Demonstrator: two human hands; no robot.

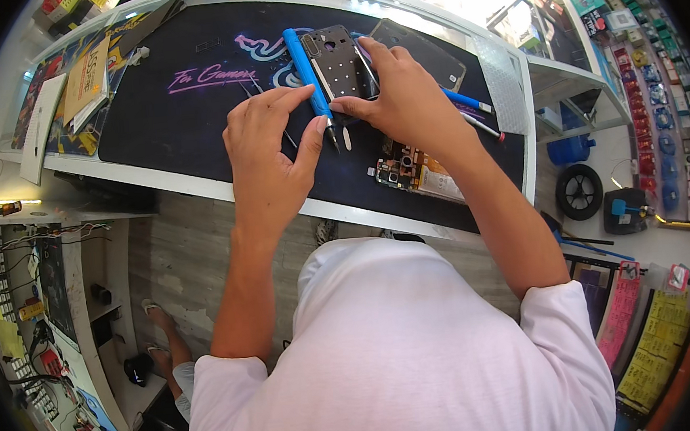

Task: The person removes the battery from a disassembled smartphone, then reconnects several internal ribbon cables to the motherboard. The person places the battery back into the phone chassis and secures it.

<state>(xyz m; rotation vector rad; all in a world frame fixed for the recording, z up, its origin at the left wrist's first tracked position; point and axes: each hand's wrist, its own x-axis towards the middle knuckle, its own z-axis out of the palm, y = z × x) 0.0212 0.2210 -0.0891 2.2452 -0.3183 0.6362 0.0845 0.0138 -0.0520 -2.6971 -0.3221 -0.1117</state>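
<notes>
On the black mat, a dark phone housing [339,64] lies with a camera cutout and several pale dots on its face. My right hand [401,89] grips its right side between thumb and fingers. Along the left side of the housing is a blue screwdriver-like tool [305,65] with a dark pointed tip. Beside that tool is my left hand [273,144], its thumb and index finger apart with their tips at the handle; whether they press on it cannot be made out. A small white pick-like piece [347,139] lies near the tip.
An opened phone body [419,173] with exposed parts lies near the mat's front edge. Behind my right hand are a dark panel [421,51], a blue tool [467,100] and a thin red-ended tool [484,127]. Tweezers [289,137] lie by my left hand; notebooks [90,81] sit far left.
</notes>
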